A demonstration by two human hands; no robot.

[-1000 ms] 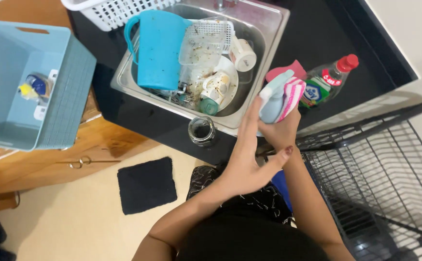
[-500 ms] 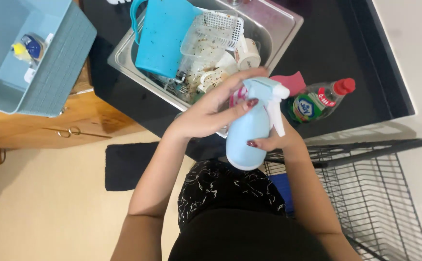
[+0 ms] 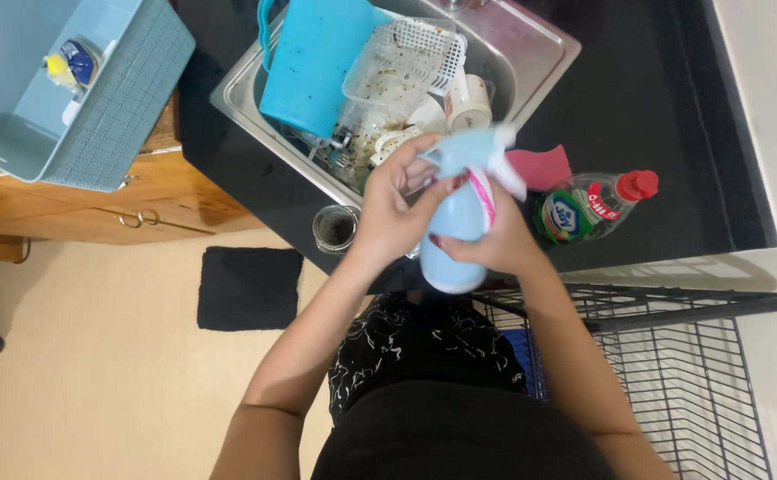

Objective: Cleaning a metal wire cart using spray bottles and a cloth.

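Blue sprayer [image 3: 460,222]: right hand [image 3: 495,244] grips body, left hand [image 3: 393,209] clamps nozzle (could squirt sideways if triggered).

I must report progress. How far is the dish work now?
Done: nothing looks washed; the sink holds a dirty blue jug and basket. In hand: both hands, left hand and right hand, hold the spray bottle. Left: all the dishes.

Pale blue spray bottle [image 3: 460,222], upright, above counter edge
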